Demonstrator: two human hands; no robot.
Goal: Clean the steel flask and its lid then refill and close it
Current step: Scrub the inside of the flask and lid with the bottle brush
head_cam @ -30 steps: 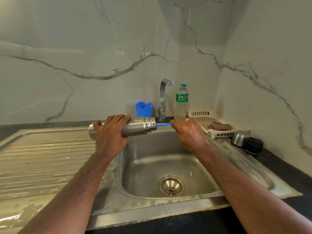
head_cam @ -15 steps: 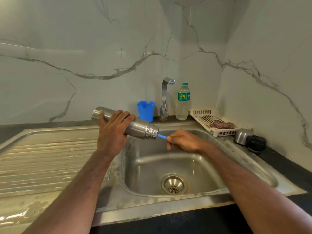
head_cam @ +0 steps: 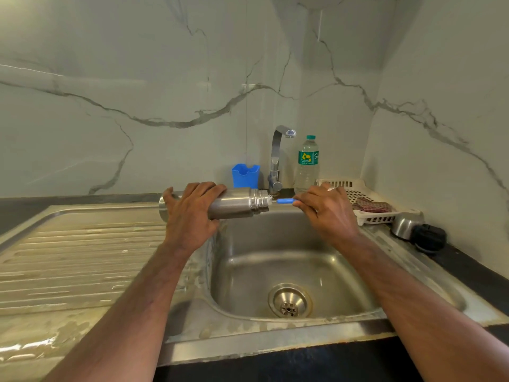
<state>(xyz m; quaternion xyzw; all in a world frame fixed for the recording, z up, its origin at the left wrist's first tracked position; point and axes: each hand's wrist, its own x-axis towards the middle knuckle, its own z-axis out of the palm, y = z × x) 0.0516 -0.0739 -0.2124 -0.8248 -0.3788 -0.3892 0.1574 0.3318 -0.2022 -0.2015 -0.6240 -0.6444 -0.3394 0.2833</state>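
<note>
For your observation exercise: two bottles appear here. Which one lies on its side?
The steel flask, gripped horizontally over the sink by the left hand. The plastic water bottle stands upright beside the tap.

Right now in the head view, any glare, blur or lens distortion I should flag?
Head view: wide-angle bending curves the counter edge; glare streaks on the wet drainboard and highlights on the flask; the brush bristles at its mouth are small and soft; both hands are sharp, little motion blur.

Head view, looking down, close over sink [head_cam: 275, 330]
</note>
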